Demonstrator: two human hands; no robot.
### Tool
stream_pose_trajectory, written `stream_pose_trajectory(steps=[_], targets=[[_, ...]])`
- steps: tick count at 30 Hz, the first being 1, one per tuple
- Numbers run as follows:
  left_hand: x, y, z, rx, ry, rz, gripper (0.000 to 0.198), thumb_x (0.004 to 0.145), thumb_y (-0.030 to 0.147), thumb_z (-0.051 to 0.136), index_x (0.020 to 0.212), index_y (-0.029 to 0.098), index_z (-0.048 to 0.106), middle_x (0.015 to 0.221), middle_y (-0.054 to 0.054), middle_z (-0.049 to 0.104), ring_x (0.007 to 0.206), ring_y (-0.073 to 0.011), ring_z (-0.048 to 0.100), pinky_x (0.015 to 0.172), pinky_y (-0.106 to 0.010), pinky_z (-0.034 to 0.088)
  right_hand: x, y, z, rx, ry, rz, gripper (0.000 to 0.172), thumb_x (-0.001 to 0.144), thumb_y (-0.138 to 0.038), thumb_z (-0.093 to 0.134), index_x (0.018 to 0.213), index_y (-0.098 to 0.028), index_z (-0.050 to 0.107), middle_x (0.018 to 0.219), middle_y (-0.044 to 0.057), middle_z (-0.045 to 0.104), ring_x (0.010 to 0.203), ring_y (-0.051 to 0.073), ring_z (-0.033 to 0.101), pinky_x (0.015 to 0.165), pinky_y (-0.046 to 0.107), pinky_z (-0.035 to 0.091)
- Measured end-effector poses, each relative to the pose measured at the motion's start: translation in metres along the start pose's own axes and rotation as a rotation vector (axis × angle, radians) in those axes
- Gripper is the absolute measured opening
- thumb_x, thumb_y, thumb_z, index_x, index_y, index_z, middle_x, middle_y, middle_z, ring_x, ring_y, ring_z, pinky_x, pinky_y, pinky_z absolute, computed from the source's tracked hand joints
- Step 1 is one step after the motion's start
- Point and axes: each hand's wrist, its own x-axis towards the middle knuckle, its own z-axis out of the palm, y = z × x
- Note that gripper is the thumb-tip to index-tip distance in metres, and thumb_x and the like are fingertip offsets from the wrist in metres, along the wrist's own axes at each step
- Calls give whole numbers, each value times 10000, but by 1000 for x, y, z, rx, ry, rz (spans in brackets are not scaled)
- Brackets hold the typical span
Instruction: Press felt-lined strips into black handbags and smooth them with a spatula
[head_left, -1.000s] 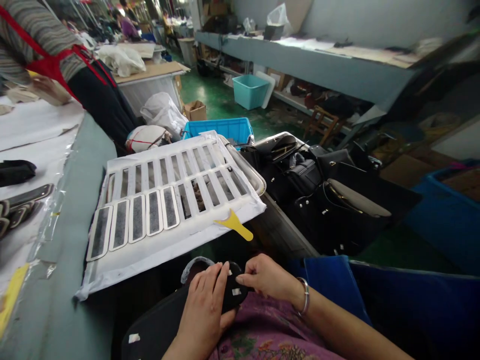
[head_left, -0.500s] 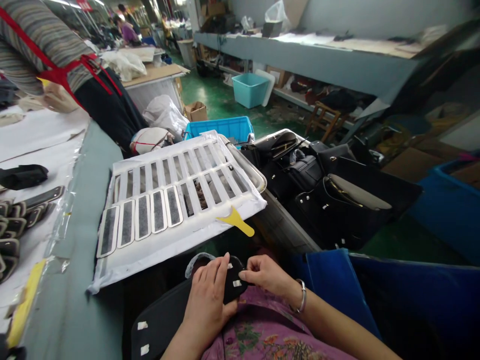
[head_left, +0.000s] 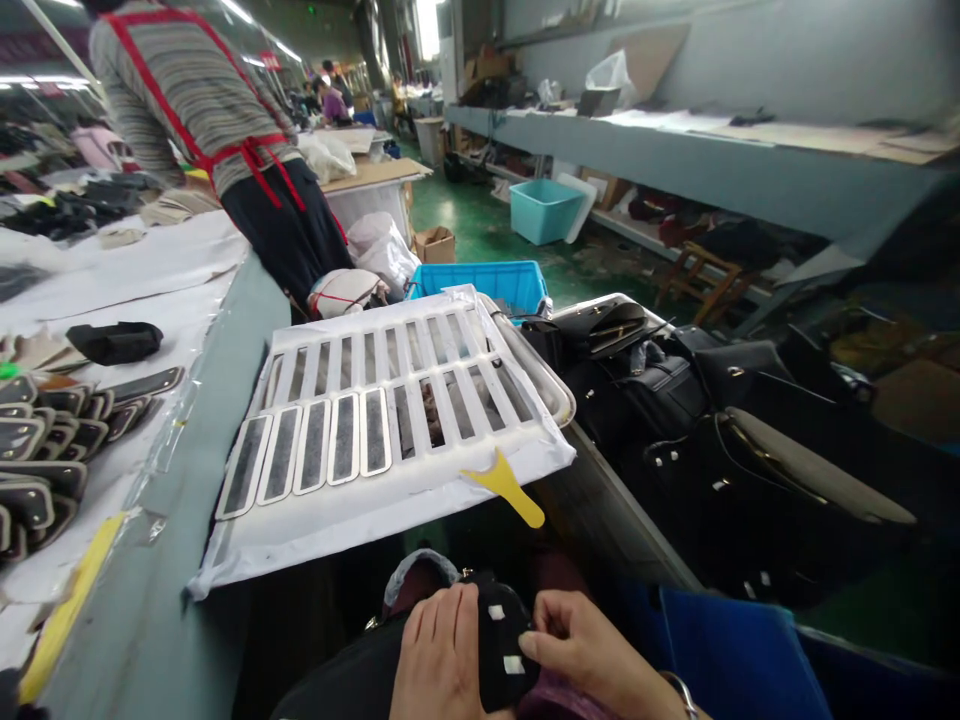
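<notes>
A black bag point(head_left: 352, 672) lies across my lap, with small white tabs point(head_left: 514, 664) stuck on its right end. My left hand point(head_left: 442, 650) grips the bag across its width, fingers close together over the top and thumb partly out of sight. At the bag's right end, my right hand point(head_left: 574, 640) is closed in a pinch, the thumb tip beside a white tab. Whatever sits between those fingertips is too small to make out. Behind the bag, a loop in clear plastic wrap point(head_left: 420, 572) stands up.
Ahead is a white slotted rack point(head_left: 390, 480) holding several framed dark strips, with a yellow tool point(head_left: 510, 490) on its edge. Black bags point(head_left: 675, 480) are piled at right beside a blue bin point(head_left: 739, 650). Dark pieces cover the left table point(head_left: 172, 540); a person in a red-strapped apron point(head_left: 202, 110) stands beyond.
The view has swung left and up, so the hands and bag sit lower in the picture. My left hand stays on the bag; my right hand still pinches at its end.
</notes>
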Motion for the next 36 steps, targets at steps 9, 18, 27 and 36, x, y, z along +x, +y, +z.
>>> stream_pose_trajectory(steps=[9,18,27,36], targets=[[-3,-2,10,154,18,-4,466,721,179,541,1183,149,484,1083,-90,631,987,-263,552,880,-410,385,6,-3,-8,-9,-99,80,291,689,-354,601,588,-180,391,552,-49,412,539,84,351,498,212,281],[0,-3,8,187,-37,18,432,757,188,493,1184,120,496,1099,-114,611,1006,-268,533,899,-419,368,11,-32,-15,-376,13,-88,219,788,-288,545,994,-214,536,876,15,571,764,140,529,702,246,419],[7,-4,6,138,-11,27,459,775,322,521,1172,92,519,1091,-105,624,999,-259,545,903,-387,362,22,-24,-5,-238,-34,-152,157,830,-253,491,966,-202,549,942,21,546,857,147,522,780,263,420],[-22,-66,-67,411,-127,258,421,826,137,453,1246,124,484,1191,-71,603,1121,-210,498,1121,-440,69,21,-27,-2,-188,-79,-50,259,832,-404,489,983,-198,535,913,32,582,801,168,533,715,282,437]])
